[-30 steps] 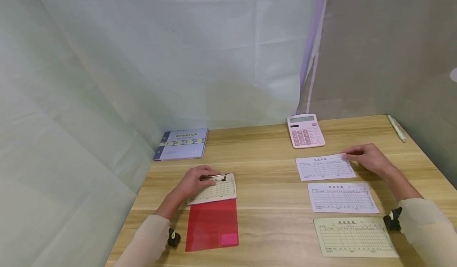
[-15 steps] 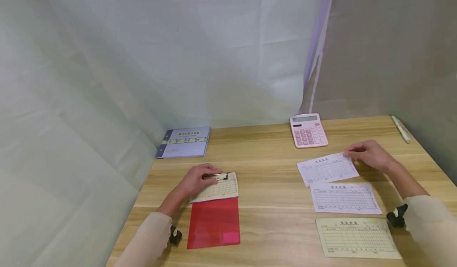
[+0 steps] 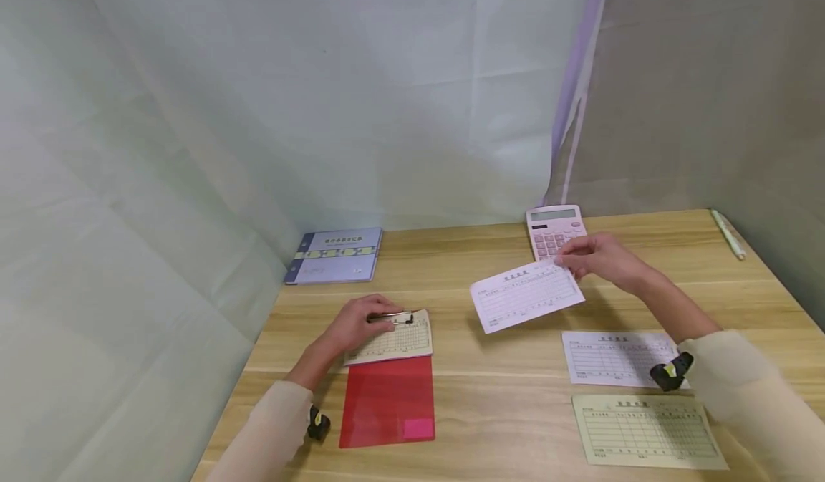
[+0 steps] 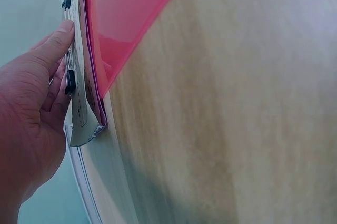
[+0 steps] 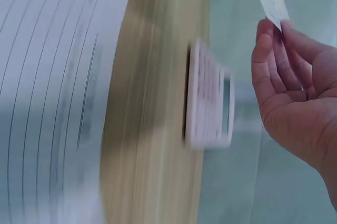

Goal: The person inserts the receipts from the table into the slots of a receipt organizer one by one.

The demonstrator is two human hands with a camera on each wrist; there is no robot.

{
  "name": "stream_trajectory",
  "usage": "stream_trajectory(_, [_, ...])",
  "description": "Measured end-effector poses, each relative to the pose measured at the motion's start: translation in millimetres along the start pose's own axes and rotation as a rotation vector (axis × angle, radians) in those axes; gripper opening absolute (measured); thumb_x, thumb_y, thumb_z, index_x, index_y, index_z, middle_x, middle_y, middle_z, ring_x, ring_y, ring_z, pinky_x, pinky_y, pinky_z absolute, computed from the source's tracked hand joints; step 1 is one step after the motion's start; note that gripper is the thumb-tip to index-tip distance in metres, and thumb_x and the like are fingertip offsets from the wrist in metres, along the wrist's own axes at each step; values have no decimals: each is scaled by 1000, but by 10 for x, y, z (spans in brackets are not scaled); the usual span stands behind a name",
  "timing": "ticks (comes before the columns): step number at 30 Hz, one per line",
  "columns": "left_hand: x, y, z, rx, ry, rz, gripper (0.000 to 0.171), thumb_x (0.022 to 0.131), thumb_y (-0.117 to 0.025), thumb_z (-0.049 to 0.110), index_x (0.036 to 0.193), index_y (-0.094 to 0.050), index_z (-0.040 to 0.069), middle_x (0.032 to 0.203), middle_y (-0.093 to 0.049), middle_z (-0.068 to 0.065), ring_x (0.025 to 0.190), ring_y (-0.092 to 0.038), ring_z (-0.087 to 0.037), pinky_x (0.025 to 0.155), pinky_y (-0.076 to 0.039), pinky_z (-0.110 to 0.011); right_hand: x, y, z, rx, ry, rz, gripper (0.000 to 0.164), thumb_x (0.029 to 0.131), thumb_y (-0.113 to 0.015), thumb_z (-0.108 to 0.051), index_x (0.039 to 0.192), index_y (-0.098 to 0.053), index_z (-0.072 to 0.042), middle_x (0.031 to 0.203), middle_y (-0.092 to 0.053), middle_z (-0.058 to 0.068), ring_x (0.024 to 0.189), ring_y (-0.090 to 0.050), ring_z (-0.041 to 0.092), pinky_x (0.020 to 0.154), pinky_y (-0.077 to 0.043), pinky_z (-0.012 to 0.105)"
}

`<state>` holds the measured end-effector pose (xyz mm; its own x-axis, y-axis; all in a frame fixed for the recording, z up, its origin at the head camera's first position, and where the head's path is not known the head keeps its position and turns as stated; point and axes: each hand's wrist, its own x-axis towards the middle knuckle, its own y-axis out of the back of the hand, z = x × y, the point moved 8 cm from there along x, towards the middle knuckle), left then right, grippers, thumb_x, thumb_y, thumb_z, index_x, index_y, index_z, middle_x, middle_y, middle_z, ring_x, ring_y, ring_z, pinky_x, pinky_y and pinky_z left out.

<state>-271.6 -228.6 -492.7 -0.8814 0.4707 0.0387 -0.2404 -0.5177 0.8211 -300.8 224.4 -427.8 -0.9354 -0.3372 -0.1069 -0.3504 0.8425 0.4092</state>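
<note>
My left hand (image 3: 353, 326) is at the top of a red translucent clipboard (image 3: 387, 403), gripping its metal clip (image 4: 67, 50). Thumb and fingers close round the clip in the left wrist view. Cream printed slips (image 3: 409, 335) lie under that clip, their near corner bent up in the left wrist view. With thumb and fingertips my right hand (image 3: 602, 258) pinches the upper right corner of a white printed slip (image 3: 525, 296), which is tilted above the table and overlaps the calculator's lower edge in the head view.
Another white slip (image 3: 609, 359) lies on the table (image 3: 496, 410) at right, with a pale green slip (image 3: 644, 432) nearer the front. A pink calculator (image 3: 554, 228) and a blue booklet (image 3: 335, 256) are at the back. A pen (image 3: 728, 235) lies far right. Pale fabric (image 3: 419, 95) hangs behind.
My right hand has lifted the upper white slip off the table and carried it left, tilting it. My left hand stays on the clip.
</note>
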Motion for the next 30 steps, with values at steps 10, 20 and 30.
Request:
stream_trajectory(10, [-7, 8, 27, 28, -17, 4, 38, 93, -84, 17, 130, -79, 22, 120, -71, 6, 113, -66, -17, 99, -55, -45, 323, -1127, -312, 195, -14, -97, 22, 98, -73, -2, 114, -74, 14, 94, -78, 16, 72, -72, 20, 71, -62, 39])
stream_trajectory(20, [19, 17, 56, 49, -13, -9, 38, 92, -85, 19, 129, -79, 23, 119, -72, 6, 112, -66, -19, 99, -53, -47, 472, -2057, -315, 275, -103, -85, 13, 93, -79, 0, 101, -79, 10, 83, -77, 17, 61, -69, 15, 59, -61, 33])
stream_trajectory(30, [46, 13, 35, 41, 0, -42, 38, 92, -86, 20, 129, -79, 28, 118, -71, 9, 109, -65, -15, 95, -53, -41, 561, -2422, -404, 226, -120, -93, 10, 92, -82, 0, 98, -81, 7, 81, -77, 16, 57, -70, 15, 57, -61, 30])
